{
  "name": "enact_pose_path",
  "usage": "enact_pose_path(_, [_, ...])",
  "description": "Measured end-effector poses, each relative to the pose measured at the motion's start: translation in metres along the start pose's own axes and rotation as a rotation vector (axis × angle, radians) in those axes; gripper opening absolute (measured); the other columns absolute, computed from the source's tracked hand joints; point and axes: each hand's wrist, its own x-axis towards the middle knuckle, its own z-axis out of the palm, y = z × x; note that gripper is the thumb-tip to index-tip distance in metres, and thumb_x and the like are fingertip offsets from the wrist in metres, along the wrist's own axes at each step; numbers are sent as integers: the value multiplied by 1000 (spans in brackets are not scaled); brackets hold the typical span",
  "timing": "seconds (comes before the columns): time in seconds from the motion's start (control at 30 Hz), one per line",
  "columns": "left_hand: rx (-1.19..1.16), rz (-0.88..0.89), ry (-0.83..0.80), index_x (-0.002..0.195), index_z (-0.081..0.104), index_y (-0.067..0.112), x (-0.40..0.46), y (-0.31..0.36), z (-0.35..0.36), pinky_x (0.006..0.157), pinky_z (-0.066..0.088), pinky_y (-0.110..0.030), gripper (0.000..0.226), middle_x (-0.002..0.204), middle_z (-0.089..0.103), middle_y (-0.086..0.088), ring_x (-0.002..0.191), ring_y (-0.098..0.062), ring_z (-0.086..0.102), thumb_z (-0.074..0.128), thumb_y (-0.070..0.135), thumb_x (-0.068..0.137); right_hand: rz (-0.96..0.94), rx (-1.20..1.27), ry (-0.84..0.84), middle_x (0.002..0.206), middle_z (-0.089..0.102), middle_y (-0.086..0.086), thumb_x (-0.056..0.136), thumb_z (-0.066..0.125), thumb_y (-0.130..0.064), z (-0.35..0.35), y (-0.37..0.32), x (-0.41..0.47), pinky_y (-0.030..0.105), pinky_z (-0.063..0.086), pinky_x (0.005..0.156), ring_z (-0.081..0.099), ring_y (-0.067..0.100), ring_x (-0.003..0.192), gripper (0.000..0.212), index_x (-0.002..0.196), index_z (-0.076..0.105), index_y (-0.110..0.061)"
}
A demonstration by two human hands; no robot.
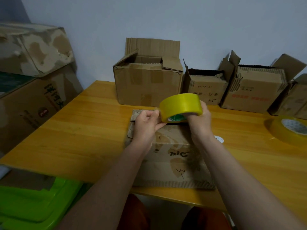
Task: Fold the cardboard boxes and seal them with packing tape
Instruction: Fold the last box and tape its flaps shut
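Observation:
A worn cardboard box (171,156) lies in front of me on the wooden table (83,133), with its flaps spread towards me and away. Above its far end my right hand (199,117) grips a yellow tape roll (181,105) from the right side. My left hand (147,121) pinches the roll's left edge, where the tape end seems to be. Both forearms reach over the box and hide part of its top.
Along the wall stand three open cardboard boxes: a large one (147,83) and two smaller ones (206,88) (254,90). A second, clear-yellow tape roll (289,128) lies at the right. Big boxes (33,90) stack at the left, a green plastic bin (33,205) below.

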Motion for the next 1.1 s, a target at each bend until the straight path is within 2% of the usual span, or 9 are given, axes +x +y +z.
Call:
enact_pose_path(0.07, [100,31,24,90,53,8,-2,1,-1,87,56,-41,11,101,67,-18,97,-25,68,51,15,99,26,22,31,83,65,-2,83,59,-1,1,1,2,26,47,66,59,17,83,19,88,64,-19])
enact_pose_path(0.13, [348,110,83,83,55,15,-3,4,-3,89,53,-41,15,100,68,-6,98,-22,65,55,20,97,42,26,49,74,63,-4,84,49,4,2,1,2,23,44,60,57,16,76,29,75,61,-21])
enact_pose_path(0.27, [687,174,160,76,60,15,3,24,-14,68,49,-34,22,84,67,-3,82,-19,63,57,25,95,-77,-97,-25,82,61,1,83,45,8,4,-4,5,29,45,66,57,16,81,32,86,58,-21])
enact_pose_path(0.43, [627,45,60,68,65,7,6,43,-29,63,51,-25,36,76,67,-8,65,-12,61,49,15,99,-188,-210,-12,79,56,-6,83,53,6,8,-4,2,13,42,58,53,11,75,27,95,55,-19])
enact_pose_path(0.57, [875,57,204,76,57,10,5,41,-43,72,43,-34,29,91,60,-10,92,-29,57,48,25,99,-185,-219,-14,80,58,-12,84,70,-16,19,1,0,10,40,59,55,3,74,18,95,58,-22])
enact_pose_path(0.67, [850,57,250,81,52,14,1,40,-47,87,45,-39,25,97,59,-8,102,-29,54,46,27,101,-213,-247,-44,72,56,-10,90,62,-18,24,4,-3,8,35,51,51,7,68,17,76,55,-25])
enact_pose_path(0.87, [711,-9,302,75,56,9,10,46,-53,62,36,-32,29,79,56,-7,73,-24,51,50,26,98,-333,-342,-110,80,48,-11,87,51,-1,31,0,-8,6,34,55,46,-1,73,19,96,46,-17])
enact_pose_path(0.97, [696,-20,373,68,51,13,13,52,-66,52,31,-29,32,69,49,0,61,-16,44,51,26,98,-351,-384,-81,80,45,-9,85,50,4,27,1,-7,15,32,56,44,5,72,29,101,40,-19])
enact_pose_path(1.1, [708,-65,370,79,57,7,13,49,-76,53,32,-29,33,77,55,-7,66,-20,48,44,28,101,-315,-322,-83,91,52,-4,84,61,-2,28,-1,-5,19,37,59,50,12,82,35,105,44,-24])
